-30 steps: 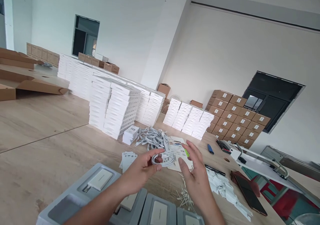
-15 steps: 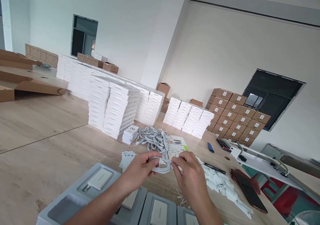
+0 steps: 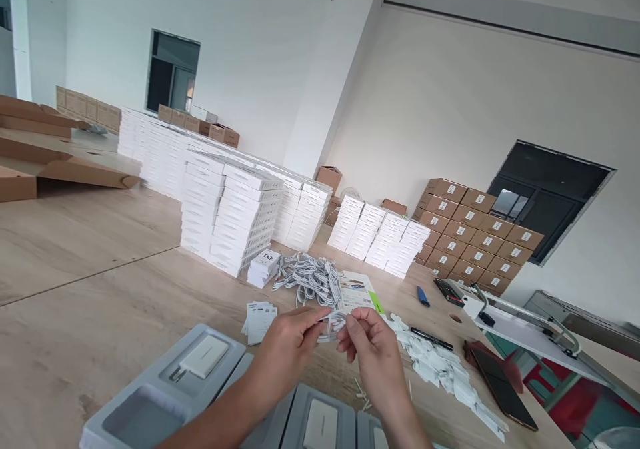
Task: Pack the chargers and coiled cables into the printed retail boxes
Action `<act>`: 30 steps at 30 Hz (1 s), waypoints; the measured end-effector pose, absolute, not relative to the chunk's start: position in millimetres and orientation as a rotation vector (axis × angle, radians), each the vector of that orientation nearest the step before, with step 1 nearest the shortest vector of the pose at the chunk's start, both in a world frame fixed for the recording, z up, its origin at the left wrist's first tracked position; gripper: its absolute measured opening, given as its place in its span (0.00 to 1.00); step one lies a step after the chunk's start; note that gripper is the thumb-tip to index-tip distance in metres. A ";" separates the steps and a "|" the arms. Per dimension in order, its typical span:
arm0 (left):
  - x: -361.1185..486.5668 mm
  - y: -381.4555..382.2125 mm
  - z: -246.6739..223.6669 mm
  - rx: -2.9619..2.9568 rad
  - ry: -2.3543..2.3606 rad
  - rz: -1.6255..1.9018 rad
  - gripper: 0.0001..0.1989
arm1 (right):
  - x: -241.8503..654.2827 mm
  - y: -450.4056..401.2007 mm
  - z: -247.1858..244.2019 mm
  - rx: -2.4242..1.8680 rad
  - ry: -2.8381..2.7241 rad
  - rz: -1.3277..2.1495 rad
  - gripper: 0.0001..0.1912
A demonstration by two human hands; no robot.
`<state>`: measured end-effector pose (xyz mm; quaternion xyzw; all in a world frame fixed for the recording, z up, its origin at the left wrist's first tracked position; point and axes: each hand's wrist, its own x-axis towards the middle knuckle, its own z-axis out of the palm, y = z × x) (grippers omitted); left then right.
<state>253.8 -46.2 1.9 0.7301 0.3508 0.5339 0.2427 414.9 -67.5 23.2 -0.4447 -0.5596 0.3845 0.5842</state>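
Coiled light-grey cable (image 3: 330, 329), held above the wood-grained worktop (image 3: 150, 309) between the left hand (image 3: 290, 342) and the right hand (image 3: 373, 346) — each grip pinched narrow upon one side of the loops. Coiling appears complete; whether a tie fastens it cannot be told. Beyond lies a tangled heap of similar grey cables (image 3: 310, 279), apparently the remaining stock. One white rectangular charger (image 3: 204, 357) already sits in a recess of the leftmost grey moulded tray (image 3: 145, 419). Brown cardboard cartons (image 3: 465, 239) bear white labels — lettering there, and on the charger, is too small to read.
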 end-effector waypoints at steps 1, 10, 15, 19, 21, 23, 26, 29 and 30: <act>254.8 -46.6 1.0 1.939 0.941 1.454 0.17 | 413.9 -67.8 22.5 -1.025 -1.287 0.929 0.22; 258.3 -45.0 7.9 1.358 0.849 1.339 0.23 | 416.9 -70.7 22.7 -1.166 -1.393 0.764 0.16; 257.3 -44.4 10.6 1.358 0.812 1.245 0.23 | 427.5 -68.4 26.8 -1.197 -1.437 0.533 0.17; 250.8 -42.7 13.5 1.327 0.736 1.104 0.24 | 429.7 -68.8 28.5 -1.131 -1.507 0.744 0.13; 246.6 -41.0 14.0 1.252 0.711 1.054 0.25 | 428.5 -69.5 28.3 -1.149 -1.496 0.799 0.13; 242.7 -39.0 13.3 1.159 0.706 1.023 0.24 | 426.9 -70.2 27.6 -1.157 -1.490 0.841 0.13; 238.6 -36.1 11.2 1.044 0.705 0.999 0.24 | 425.9 -70.2 26.5 -1.129 -1.505 0.876 0.15; 237.6 -35.2 10.2 1.014 0.696 0.978 0.23 | 429.7 -69.8 26.8 -1.124 -1.565 0.843 0.16; 237.7 -35.7 10.5 1.038 0.696 0.965 0.23 | 432.1 -70.1 27.8 -1.135 -1.591 0.819 0.15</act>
